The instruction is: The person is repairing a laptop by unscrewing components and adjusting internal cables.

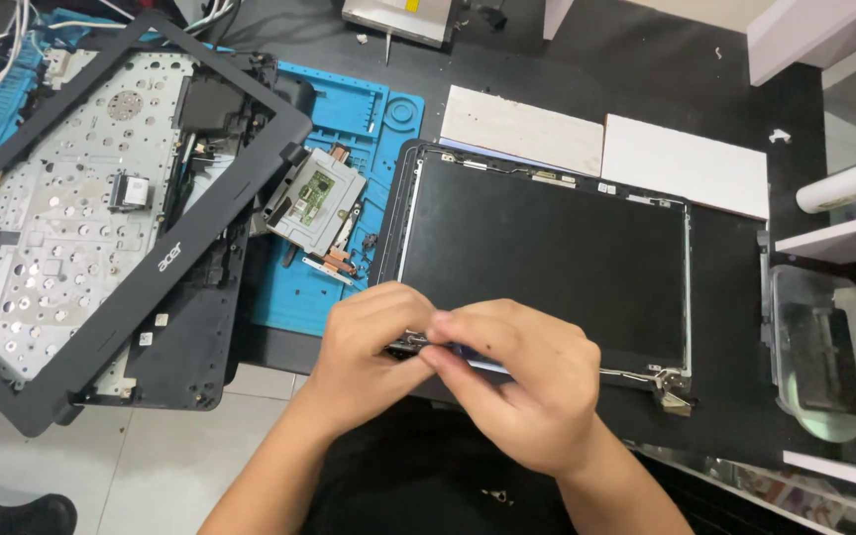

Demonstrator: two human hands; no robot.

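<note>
A: What are your hands doing at the near edge?

B: Your left hand (369, 352) and right hand (517, 381) are both pinching shut on the hinge (410, 343) at the screen panel's (547, 258) near-left corner. Keep lifting gently.

A: And beyond?

B: The frame (165, 253) is lying far left.

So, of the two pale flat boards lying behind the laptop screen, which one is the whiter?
The right board is the whiter, plain and clean. The left board, next to the blue mat, looks greyer and speckled.
</note>
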